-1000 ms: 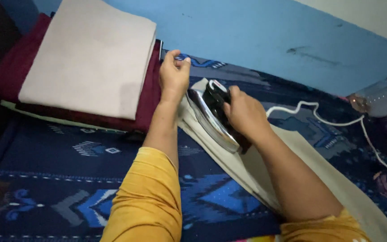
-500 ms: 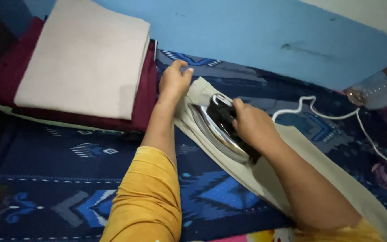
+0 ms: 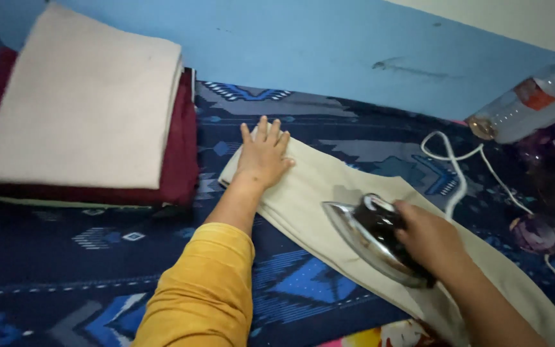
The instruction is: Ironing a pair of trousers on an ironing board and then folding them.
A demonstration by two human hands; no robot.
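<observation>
Left hand: my left hand lies flat with fingers spread, palm down on the near end of the long pale beige strip of folded cloth. It presses the cloth and grasps nothing.

Right hand: my right hand is wrapped tight around the dark handle of the metal clothes iron with the shiny soleplate, fingers curled over the top.

Iron: it sits on the beige cloth, pointed tip toward my left hand, well apart from it, with bare cloth between the two.

Cloth: the strip runs slantwise from beside my left hand down toward the lower right corner, lying on the dark blue patterned blanket that covers the whole work surface.

Sleeves: a mustard-yellow sleeve covers my left forearm up to near the wrist; my right forearm shows bare.

Cord: a white power cord loops on the blanket beyond the iron and trails off to the right.

Stack: at upper left, a folded cream-coloured fabric rests on top of folded dark maroon fabric, just beside the end of the beige strip but not touching it.

Bottle: a clear plastic bottle lies tilted at the far right, against the light blue wall.
</observation>
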